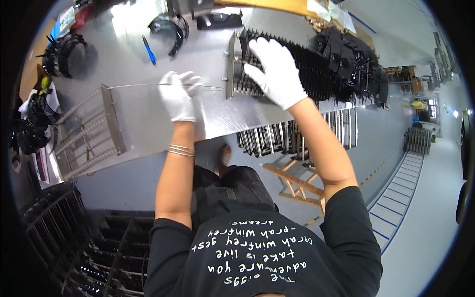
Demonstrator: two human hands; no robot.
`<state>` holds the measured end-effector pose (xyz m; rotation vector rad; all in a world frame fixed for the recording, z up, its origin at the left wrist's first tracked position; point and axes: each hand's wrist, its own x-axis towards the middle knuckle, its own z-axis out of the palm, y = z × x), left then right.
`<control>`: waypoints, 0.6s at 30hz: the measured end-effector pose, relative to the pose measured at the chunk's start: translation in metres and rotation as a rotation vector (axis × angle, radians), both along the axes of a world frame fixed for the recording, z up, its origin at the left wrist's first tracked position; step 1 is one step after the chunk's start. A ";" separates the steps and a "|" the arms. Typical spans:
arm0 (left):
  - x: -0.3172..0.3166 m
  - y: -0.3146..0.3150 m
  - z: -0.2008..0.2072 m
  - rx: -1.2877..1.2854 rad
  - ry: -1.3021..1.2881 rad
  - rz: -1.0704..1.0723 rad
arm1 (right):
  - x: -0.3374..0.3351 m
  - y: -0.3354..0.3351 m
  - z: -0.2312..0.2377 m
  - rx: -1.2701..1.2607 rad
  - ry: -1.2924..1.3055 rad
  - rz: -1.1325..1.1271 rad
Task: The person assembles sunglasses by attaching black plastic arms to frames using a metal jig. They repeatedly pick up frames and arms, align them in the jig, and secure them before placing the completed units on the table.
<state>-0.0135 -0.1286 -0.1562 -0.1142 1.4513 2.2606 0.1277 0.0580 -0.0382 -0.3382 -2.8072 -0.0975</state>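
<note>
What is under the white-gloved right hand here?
Around the white-gloved right hand, a silver metal rack and a row of thin black pieces show; whatever lies directly beneath it is covered.

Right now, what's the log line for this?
left hand: at thin wire; right hand: over metal rack; blue pen: on table

A manufacturing workshop is indicated by a metal worktop point(136, 116) laid with batches of black parts point(314, 69), slatted metal racks point(277, 138) and a floor point(376, 136) marked with blue lines point(403, 180).

Metal rack point(230, 65), glossy metal tabletop point(143, 111)
</note>
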 end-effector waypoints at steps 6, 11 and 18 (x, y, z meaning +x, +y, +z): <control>0.018 -0.008 -0.003 0.000 0.017 0.045 | -0.007 0.014 0.015 -0.158 -0.018 0.232; 0.030 0.003 -0.015 0.066 -0.015 0.012 | -0.003 0.020 -0.001 -0.194 -0.040 0.269; 0.020 0.003 -0.036 0.179 -0.105 -0.054 | -0.002 0.026 -0.011 -0.158 0.038 0.299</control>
